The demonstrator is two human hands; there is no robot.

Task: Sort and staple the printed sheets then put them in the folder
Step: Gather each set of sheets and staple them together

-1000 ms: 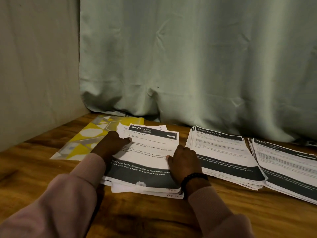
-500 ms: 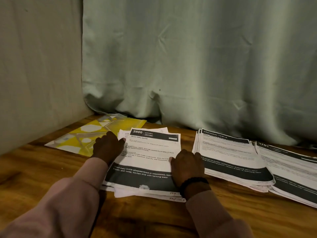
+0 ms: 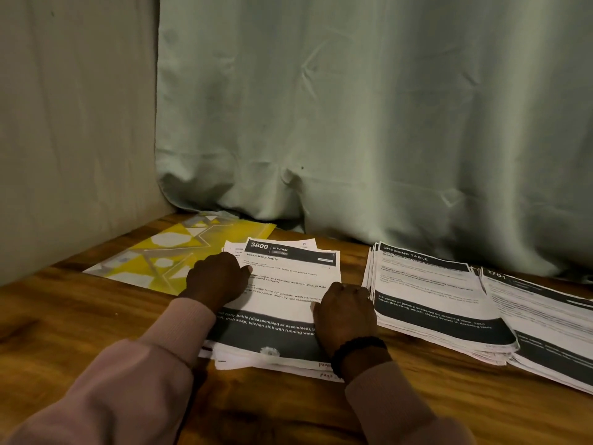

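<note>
A stack of printed sheets [image 3: 290, 284], headed "3800 Kitchen", lies in front of me on the wooden table [image 3: 80, 319], its pages slightly fanned. My left hand [image 3: 216, 277] grips the stack's left edge, fingers curled and thumb on the top page. At the right edge, my right hand [image 3: 345, 311] holds the stack the same way and wears a dark bead bracelet. A yellow patterned folder [image 3: 167, 255] lies flat at the back left, partly under the stack. No stapler is in view.
Two more stacks of printed sheets lie to the right: one headed "Dressing Table" [image 3: 426, 293] and another [image 3: 545, 319] overlapping it, reaching the frame's right edge. A green curtain [image 3: 353, 123] hangs along the back of the table, and a fabric wall closes the left side.
Both hands stay at the edges of the kitchen stack. The view has shifted slightly, and the sheets look hardly moved.
</note>
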